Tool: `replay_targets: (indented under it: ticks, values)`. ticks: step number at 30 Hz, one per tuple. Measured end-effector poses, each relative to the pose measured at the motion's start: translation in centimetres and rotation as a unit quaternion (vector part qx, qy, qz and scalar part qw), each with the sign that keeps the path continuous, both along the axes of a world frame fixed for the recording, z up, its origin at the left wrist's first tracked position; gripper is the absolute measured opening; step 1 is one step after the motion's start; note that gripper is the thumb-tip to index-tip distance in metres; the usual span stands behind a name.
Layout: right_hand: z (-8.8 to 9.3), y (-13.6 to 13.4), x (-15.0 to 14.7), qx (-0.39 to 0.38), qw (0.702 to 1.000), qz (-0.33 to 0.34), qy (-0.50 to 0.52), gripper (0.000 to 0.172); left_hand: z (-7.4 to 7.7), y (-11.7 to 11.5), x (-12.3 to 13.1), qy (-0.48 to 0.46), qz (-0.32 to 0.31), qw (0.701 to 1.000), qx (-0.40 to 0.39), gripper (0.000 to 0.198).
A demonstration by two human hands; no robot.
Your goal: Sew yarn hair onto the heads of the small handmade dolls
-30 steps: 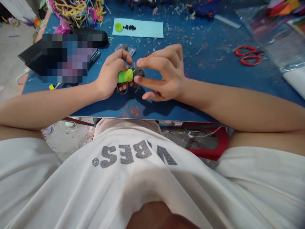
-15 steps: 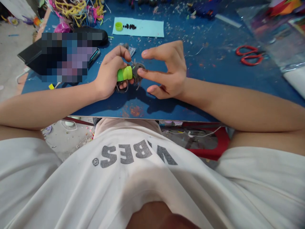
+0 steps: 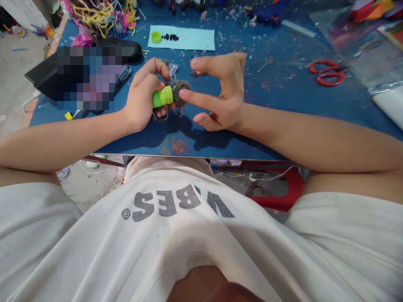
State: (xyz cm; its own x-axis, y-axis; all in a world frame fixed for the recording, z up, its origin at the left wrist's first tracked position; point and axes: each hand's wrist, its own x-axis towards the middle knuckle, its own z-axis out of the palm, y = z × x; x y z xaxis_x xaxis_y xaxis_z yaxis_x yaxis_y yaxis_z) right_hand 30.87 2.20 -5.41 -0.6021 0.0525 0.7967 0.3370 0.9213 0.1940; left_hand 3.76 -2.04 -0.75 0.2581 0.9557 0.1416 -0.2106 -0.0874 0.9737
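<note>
My left hand (image 3: 138, 94) is wrapped round a small figure with a bright green cylindrical body (image 3: 163, 97) and a grey round end (image 3: 179, 91). Grey strands hang from that end and below my fingers. My right hand (image 3: 229, 92) faces it from the right, fingers spread apart. One stretched fingertip of it touches the grey end; the fingers above and below stay off the figure. A small dark piece (image 3: 197, 74) shows just under the upper finger, and I cannot tell whether it lies on the table. My left palm hides part of the green body.
On the blue table (image 3: 277, 121), a light blue strip (image 3: 198, 40) bears a green ring-shaped piece (image 3: 155, 37) and small black bits (image 3: 171, 37). Red-handled scissors (image 3: 330, 79) lie right, near plastic bags (image 3: 362, 50). A phone (image 3: 124, 77) and tangled yarn (image 3: 94, 16) are at left.
My left hand and the figure have shifted very slightly left in the view. The right fingertip stays on the grey end, and the dark piece under the upper finger now shows.
</note>
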Motion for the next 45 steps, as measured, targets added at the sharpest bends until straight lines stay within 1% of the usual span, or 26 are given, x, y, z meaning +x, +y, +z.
replay_targets:
  ticks: [3,4,8,10,11,13,15,17,18,20,23,26,30,32,34,36,38,41,43,45]
  values:
    - [0.4,-0.1,-0.4,0.058,0.998,0.020,0.034,0.072,-0.6,0.4,-0.2,-0.021,-0.024,0.999,0.004,0.023]
    - [0.5,-0.1,-0.6,0.064,0.996,0.027,0.049,0.071,-0.6,0.5,-0.2,-0.027,-0.025,0.999,0.004,0.023]
    - [0.4,0.0,-0.8,0.021,0.993,0.056,0.104,0.070,-0.4,0.6,-0.1,-0.030,0.007,0.999,0.011,0.022]
    - [0.0,0.0,-0.6,0.008,0.993,0.046,0.105,0.064,-0.4,0.7,0.1,-0.023,0.010,1.000,0.019,0.020]
    - [-0.1,-0.1,-0.6,-0.013,0.995,0.030,0.099,0.061,-0.5,0.7,0.1,-0.021,0.004,0.999,0.026,0.019]
    - [-0.4,-0.6,-0.5,-0.102,0.991,-0.011,0.087,0.058,-0.7,0.9,0.2,-0.023,-0.006,0.999,0.045,0.019]
    - [-0.4,-1.4,-0.8,-0.199,0.974,-0.048,0.096,0.059,-0.9,0.9,0.2,-0.018,-0.020,0.998,0.061,0.018]
    - [-0.2,-2.0,-1.4,-0.256,0.956,-0.067,0.126,0.061,-1.0,0.9,0.2,-0.017,-0.043,0.996,0.071,0.018]
    - [-0.1,-2.2,-1.8,-0.266,0.950,-0.067,0.148,0.061,-0.9,0.8,0.1,-0.018,-0.059,0.995,0.074,0.019]
    - [0.2,-2.3,-2.4,-0.263,0.944,-0.039,0.193,0.059,-0.8,0.7,0.0,-0.024,-0.084,0.993,0.075,0.020]
    - [0.7,-1.9,-3.0,-0.263,0.932,0.039,0.245,0.048,-0.8,0.7,-0.2,-0.025,-0.114,0.991,0.068,0.026]
    - [1.2,-1.6,-3.2,-0.342,0.898,0.076,0.265,0.041,-1.0,0.9,-0.4,-0.025,-0.139,0.988,0.059,0.035]
    - [1.8,-1.5,-3.3,-0.451,0.848,0.117,0.252,0.048,-1.6,1.3,-0.5,-0.012,-0.154,0.986,0.067,0.039]
    - [2.0,-1.5,-3.4,-0.486,0.830,0.141,0.237,0.050,-1.8,1.3,-0.5,-0.017,-0.160,0.983,0.086,0.041]
    - [2.2,-1.5,-3.4,-0.511,0.816,0.145,0.229,0.051,-1.9,1.3,-0.5,-0.022,-0.163,0.982,0.092,0.044]
    - [2.3,-1.6,-3.4,-0.522,0.811,0.133,0.228,0.056,-2.0,1.2,-0.6,-0.021,-0.158,0.984,0.084,0.045]
    - [2.3,-1.7,-3.5,-0.519,0.815,0.118,0.229,0.060,-2.1,1.2,-0.6,-0.019,-0.154,0.985,0.075,0.045]
    - [2.2,-1.5,-3.8,-0.512,0.818,0.111,0.237,0.060,-2.3,1.4,-0.6,-0.014,-0.147,0.987,0.063,0.046]
    - [1.9,-1.3,-4.2,-0.515,0.812,0.110,0.253,0.061,-2.4,1.4,-0.5,-0.011,-0.131,0.990,0.049,0.045]
    - [1.7,-1.0,-4.5,-0.529,0.795,0.108,0.277,0.066,-2.3,1.3,-0.3,-0.011,-0.119,0.992,0.042,0.043]
